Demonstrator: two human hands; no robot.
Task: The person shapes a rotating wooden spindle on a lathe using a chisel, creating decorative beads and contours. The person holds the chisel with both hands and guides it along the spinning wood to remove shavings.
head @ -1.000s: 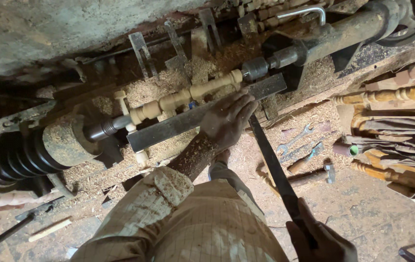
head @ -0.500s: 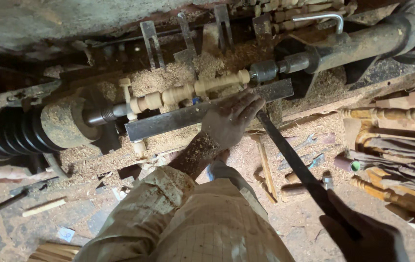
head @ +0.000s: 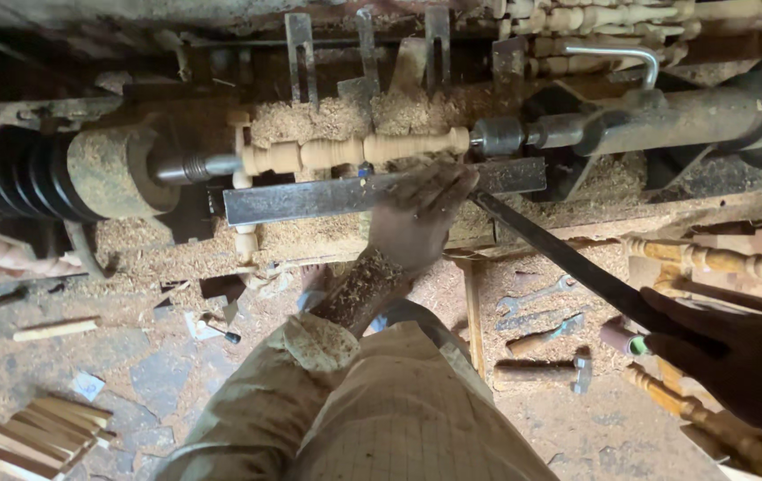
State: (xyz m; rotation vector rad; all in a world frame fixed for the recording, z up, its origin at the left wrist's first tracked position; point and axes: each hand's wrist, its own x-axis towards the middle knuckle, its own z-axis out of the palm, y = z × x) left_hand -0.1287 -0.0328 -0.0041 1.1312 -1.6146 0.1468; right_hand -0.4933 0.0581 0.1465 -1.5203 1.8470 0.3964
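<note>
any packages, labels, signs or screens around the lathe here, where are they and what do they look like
No packages, signs, screens or printed labels show in this view.
Closest thing: a small pale blue-white scrap of paper lying flat on the dusty floor at lower left, just above a stack of pale wooden strips; no marking can be made out on it.

Sawdust and shavings cover the cracked grey floor [head: 158, 374]. A bundle of pale wood sticks [head: 42, 432] lies at the lower left; turned spindles [head: 719, 263] are stacked right, wrenches [head: 537, 294] scattered nearby.
</note>
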